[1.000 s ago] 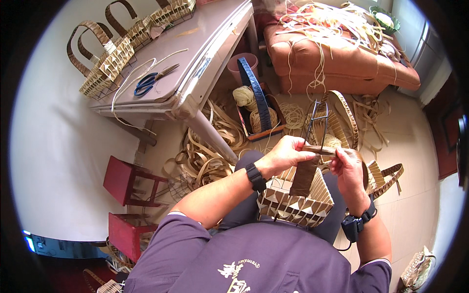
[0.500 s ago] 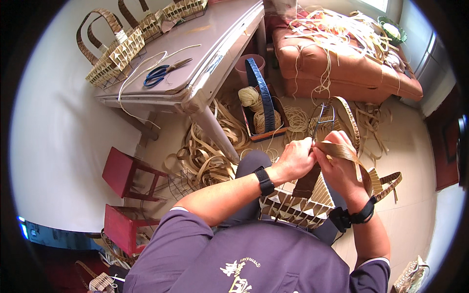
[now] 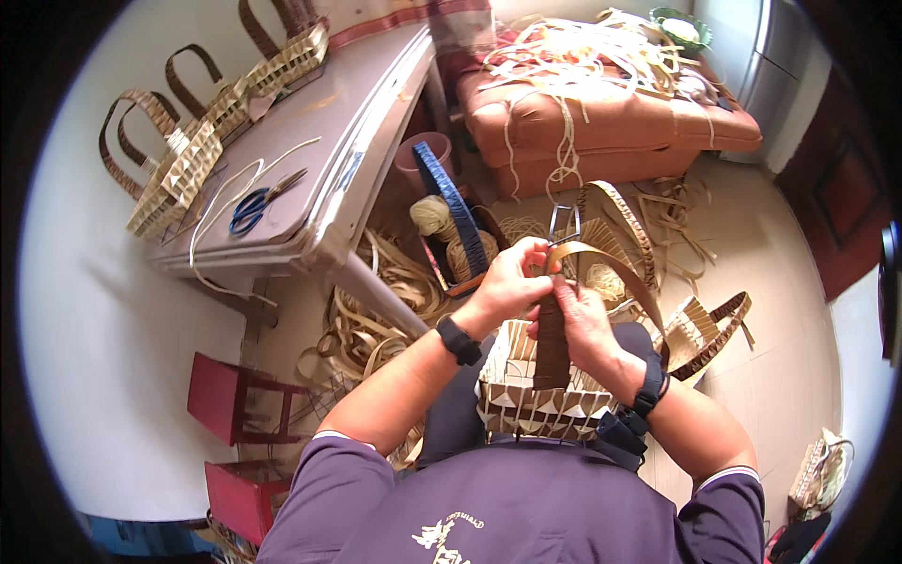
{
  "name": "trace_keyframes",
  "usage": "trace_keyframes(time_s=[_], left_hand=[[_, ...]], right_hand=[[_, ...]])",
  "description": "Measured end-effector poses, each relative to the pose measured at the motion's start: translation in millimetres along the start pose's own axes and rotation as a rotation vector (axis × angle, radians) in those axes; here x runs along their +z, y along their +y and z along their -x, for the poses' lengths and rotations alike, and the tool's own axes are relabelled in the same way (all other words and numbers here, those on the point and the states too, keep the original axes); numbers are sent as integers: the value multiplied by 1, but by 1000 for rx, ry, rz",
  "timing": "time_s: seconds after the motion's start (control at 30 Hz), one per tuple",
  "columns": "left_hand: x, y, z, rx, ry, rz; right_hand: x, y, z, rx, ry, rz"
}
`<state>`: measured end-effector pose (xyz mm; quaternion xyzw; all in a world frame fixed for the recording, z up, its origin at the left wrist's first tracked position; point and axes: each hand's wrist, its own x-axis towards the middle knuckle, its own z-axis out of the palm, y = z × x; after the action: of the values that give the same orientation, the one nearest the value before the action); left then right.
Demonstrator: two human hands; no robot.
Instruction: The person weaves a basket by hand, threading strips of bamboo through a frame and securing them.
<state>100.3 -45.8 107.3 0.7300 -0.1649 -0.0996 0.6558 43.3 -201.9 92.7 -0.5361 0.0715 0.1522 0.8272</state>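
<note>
On my lap stands a woven basket [image 3: 498,399] with cream and brown sides. Its handle [image 3: 552,352] rises toward my hands, wrapped in dark brown strip on the near part, with bare wire [image 3: 565,222] at the far end. My left hand [image 3: 512,284] is closed on the handle from the left, thumb and fingers pinching near the end of the wrapping. My right hand [image 3: 587,324] is closed at the handle's right side, fingertips at the same spot. A loose brown strip [image 3: 628,277] loops from there over my right hand; the exact grip on it is partly hidden.
Finished handled baskets [image 3: 178,183] and blue-handled scissors [image 3: 258,207] lie on the table [image 3: 348,117]. A blue-handled basket [image 3: 451,202] with yarn balls and heaped strips [image 3: 376,320] are on the floor. Red stools [image 3: 221,399] stand left; more strips cover an orange sofa [image 3: 601,122].
The view has shifted right. My hands have turned the handle so its brown wrapped face shows upright between them, and the loose strip now arches higher over my right hand.
</note>
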Motion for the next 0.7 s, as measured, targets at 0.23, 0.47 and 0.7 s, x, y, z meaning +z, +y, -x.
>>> trace_keyframes(time_s=[0.23, 0.47, 0.7], left_hand=[[-8, -29, -29, -164, -473, 653], [-28, -41, -34, -252, -568, 996], [-27, -42, -32, -288, -465, 868]], right_hand=[[-9, 6, -7, -49, -35, -48], [-2, 12, -8, -35, 56, -46], [7, 9, -5, -65, 61, -2]])
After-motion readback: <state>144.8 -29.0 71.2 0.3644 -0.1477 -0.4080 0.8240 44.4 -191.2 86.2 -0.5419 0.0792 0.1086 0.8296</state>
